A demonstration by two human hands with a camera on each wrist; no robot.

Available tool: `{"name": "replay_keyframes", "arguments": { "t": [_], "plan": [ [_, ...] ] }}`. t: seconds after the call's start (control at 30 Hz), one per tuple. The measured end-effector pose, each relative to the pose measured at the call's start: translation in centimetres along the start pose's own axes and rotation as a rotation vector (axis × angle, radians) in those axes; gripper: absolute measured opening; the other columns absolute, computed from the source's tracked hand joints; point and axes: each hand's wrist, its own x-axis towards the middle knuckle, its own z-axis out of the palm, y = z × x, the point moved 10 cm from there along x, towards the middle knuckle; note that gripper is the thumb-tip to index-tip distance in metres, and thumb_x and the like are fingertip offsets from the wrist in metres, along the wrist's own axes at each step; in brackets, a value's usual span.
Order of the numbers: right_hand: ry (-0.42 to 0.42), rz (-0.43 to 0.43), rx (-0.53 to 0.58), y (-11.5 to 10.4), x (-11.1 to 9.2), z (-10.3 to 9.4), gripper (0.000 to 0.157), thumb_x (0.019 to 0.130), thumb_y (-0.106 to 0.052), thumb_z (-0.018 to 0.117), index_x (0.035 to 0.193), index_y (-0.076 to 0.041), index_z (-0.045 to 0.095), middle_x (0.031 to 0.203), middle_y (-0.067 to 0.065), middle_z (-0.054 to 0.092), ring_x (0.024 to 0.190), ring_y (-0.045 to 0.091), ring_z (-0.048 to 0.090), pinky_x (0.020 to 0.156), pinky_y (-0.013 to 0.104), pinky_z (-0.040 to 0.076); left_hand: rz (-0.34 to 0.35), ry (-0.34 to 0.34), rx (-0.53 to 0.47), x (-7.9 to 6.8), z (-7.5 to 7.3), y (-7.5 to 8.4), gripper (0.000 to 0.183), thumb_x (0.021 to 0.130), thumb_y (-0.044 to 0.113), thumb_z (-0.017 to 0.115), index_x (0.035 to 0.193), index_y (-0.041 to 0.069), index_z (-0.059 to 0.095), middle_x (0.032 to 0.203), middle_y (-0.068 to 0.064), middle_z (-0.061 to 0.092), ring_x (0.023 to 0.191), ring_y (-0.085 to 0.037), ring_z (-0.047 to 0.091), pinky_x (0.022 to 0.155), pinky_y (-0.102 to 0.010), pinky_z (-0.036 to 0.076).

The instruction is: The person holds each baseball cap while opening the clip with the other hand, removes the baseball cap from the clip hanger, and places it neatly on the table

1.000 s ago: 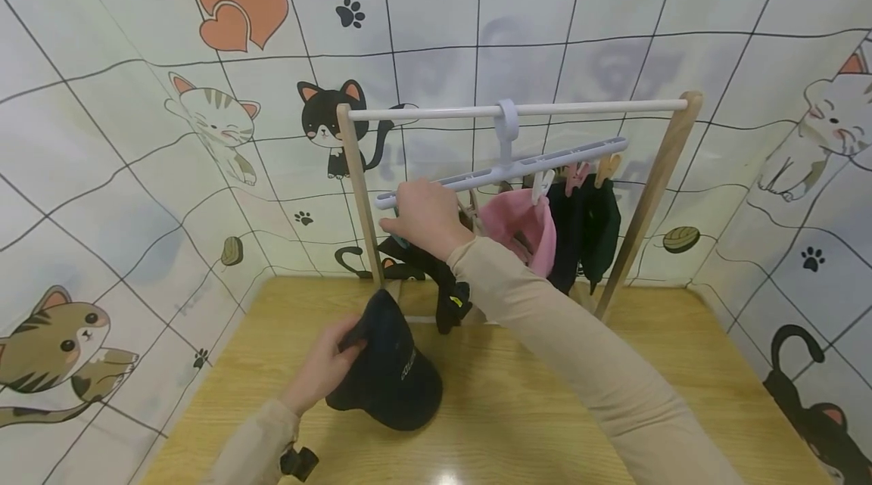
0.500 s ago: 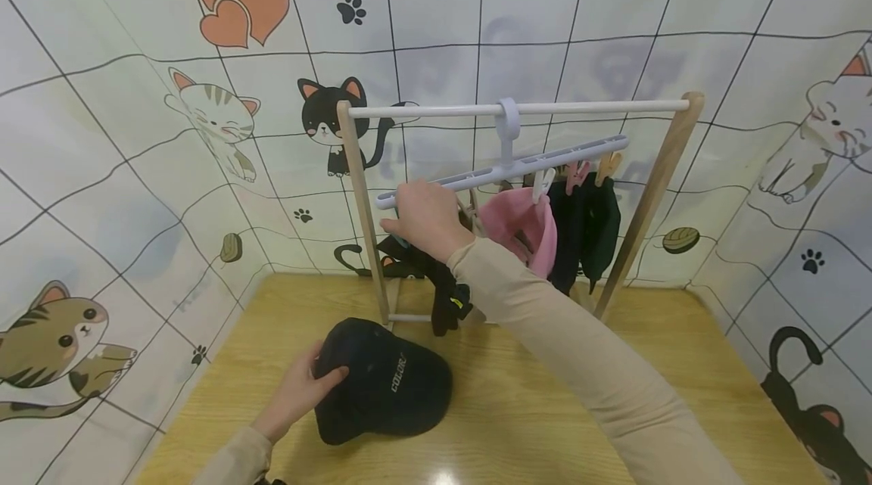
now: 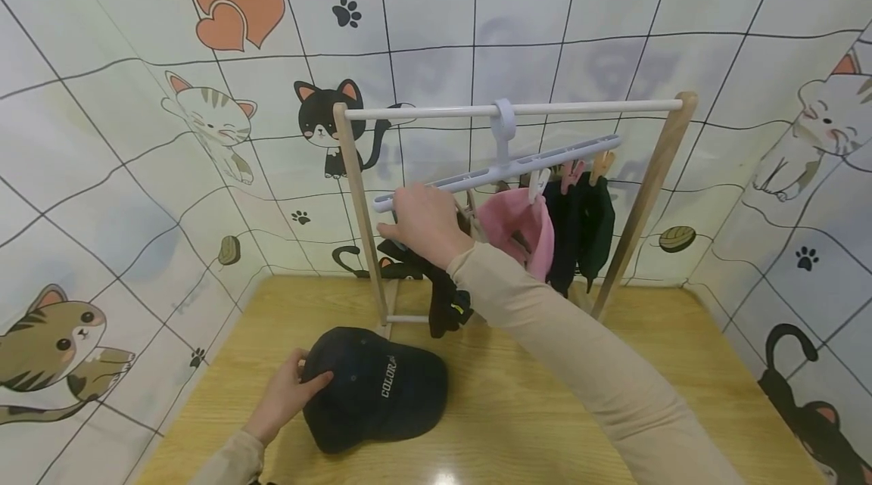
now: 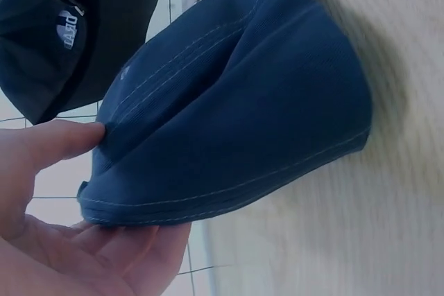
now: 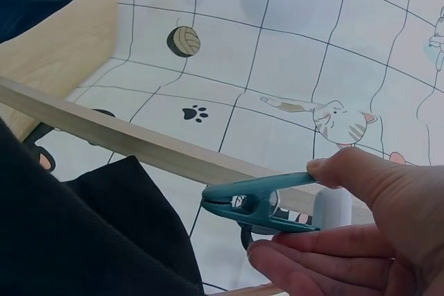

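Note:
My left hand [image 3: 282, 398] grips a dark navy baseball cap [image 3: 381, 402] by its back edge, low over the table at the left front. Thumb above and fingers underneath show in the left wrist view. The cap's white lettering faces up and its brim points right. At the left end of a pale lilac hanger [image 3: 521, 166], my right hand [image 3: 429, 220] pinches the handles of a teal clothespin [image 5: 260, 202], whose tip has nothing in it. A black cap [image 4: 35, 46] hangs beside it, largely hidden by the right arm in the head view.
The hanger hooks over the white rail [image 3: 593, 107] of a small wooden rack [image 3: 636, 205]. A pink cap [image 3: 521, 224] and dark items [image 3: 593, 231] hang from it by clothespins [image 3: 572, 175]. Behind the wooden table [image 3: 654, 371] are cat-printed walls.
The left hand has lowered the navy cap from its raised, tilted pose near the rack and turned its lettering upward, shifting slightly left. The right hand has kept its place at the hanger's left end.

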Motion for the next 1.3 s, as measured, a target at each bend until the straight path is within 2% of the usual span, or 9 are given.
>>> {"name": "replay_keyframes", "arguments": {
  "t": [0.1,0.27,0.4,0.5,0.73,0.9,1.07,1.17,1.3],
  "plan": [
    [0.011,0.007,0.017,0.0,-0.1,-0.1,0.043,0.086,-0.045,0.068,0.058,-0.016,0.052,0.049,-0.006,0.030,0.044,0.009,0.032,0.038,0.023,0.024,0.018,0.015,0.034,0.0,-0.5,0.4,0.038,0.087,0.015,0.072,0.112,-0.004,0.053,0.108,-0.027,0.063,0.095,-0.040,0.063,0.071,-0.045,0.053],
    [0.042,0.004,0.012,-0.2,-0.4,-0.5,0.043,0.086,-0.049,0.067,0.061,-0.015,0.056,0.052,-0.005,0.033,0.045,0.010,0.033,0.039,0.023,0.024,0.092,0.060,0.127,-0.1,-1.5,2.0,0.035,0.088,0.013,0.070,0.115,-0.005,0.058,0.108,-0.027,0.063,0.087,-0.037,0.066,0.067,-0.042,0.054],
    [0.093,-0.011,0.017,-0.5,-0.6,-0.9,0.050,0.086,-0.050,0.067,0.056,-0.015,0.046,0.052,-0.005,0.028,0.044,0.010,0.030,0.039,0.023,0.022,0.189,0.114,0.187,-0.3,-2.3,4.0,0.034,0.088,0.008,0.068,0.117,-0.007,0.059,0.113,-0.029,0.062,0.093,-0.042,0.065,0.072,-0.046,0.054],
    [0.144,-0.035,0.020,-0.7,-0.8,-1.3,0.055,0.086,-0.050,0.066,0.053,-0.015,0.039,0.051,-0.005,0.024,0.044,0.010,0.025,0.039,0.024,0.019,0.272,0.166,0.236,-0.7,-2.7,5.6,0.029,0.086,0.004,0.069,0.112,-0.006,0.062,0.111,-0.026,0.064,0.094,-0.041,0.065,0.075,-0.049,0.053],
    [0.251,-0.064,0.054,-0.9,-1.2,-1.9,0.056,0.086,-0.049,0.066,0.051,-0.015,0.038,0.048,-0.006,0.023,0.042,0.009,0.021,0.040,0.024,0.016,0.411,0.214,0.299,-1.8,-2.0,10.1,0.024,0.082,0.003,0.073,0.105,-0.001,0.067,0.103,-0.017,0.068,0.090,-0.035,0.067,0.073,-0.047,0.053],
    [0.300,-0.082,0.045,-1.2,-1.5,-2.4,0.054,0.086,-0.049,0.065,0.052,-0.016,0.039,0.048,-0.006,0.024,0.044,0.010,0.022,0.040,0.024,0.016,0.455,0.181,0.271,-1.9,-0.9,12.5,0.028,0.084,0.007,0.073,0.110,0.000,0.066,0.107,-0.015,0.068,0.092,-0.033,0.066,0.079,-0.048,0.051],
    [0.301,-0.083,0.036,-1.2,-1.6,-2.6,0.053,0.086,-0.050,0.064,0.053,-0.015,0.041,0.048,-0.006,0.025,0.043,0.010,0.023,0.040,0.024,0.016,0.460,0.086,0.193,-1.2,0.8,14.5,0.034,0.085,0.011,0.072,0.116,0.001,0.063,0.115,-0.013,0.065,0.098,-0.032,0.065,0.083,-0.047,0.050],
    [0.300,-0.080,0.038,-1.2,-1.7,-2.7,0.052,0.086,-0.050,0.064,0.054,-0.015,0.043,0.049,-0.006,0.026,0.043,0.010,0.024,0.040,0.024,0.017,0.495,0.044,0.140,-0.8,1.8,15.9,0.037,0.085,0.011,0.073,0.119,0.001,0.062,0.116,-0.013,0.064,0.099,-0.032,0.065,0.082,-0.046,0.051],
    [0.311,-0.086,0.044,-1.3,-1.9,-2.9,0.050,0.087,-0.050,0.064,0.057,-0.016,0.043,0.049,-0.006,0.027,0.043,0.009,0.024,0.040,0.023,0.017,0.553,0.026,0.092,-0.5,2.8,17.6,0.045,0.085,0.013,0.074,0.125,0.002,0.059,0.119,-0.011,0.064,0.102,-0.031,0.064,0.081,-0.048,0.051]
  ]
}}
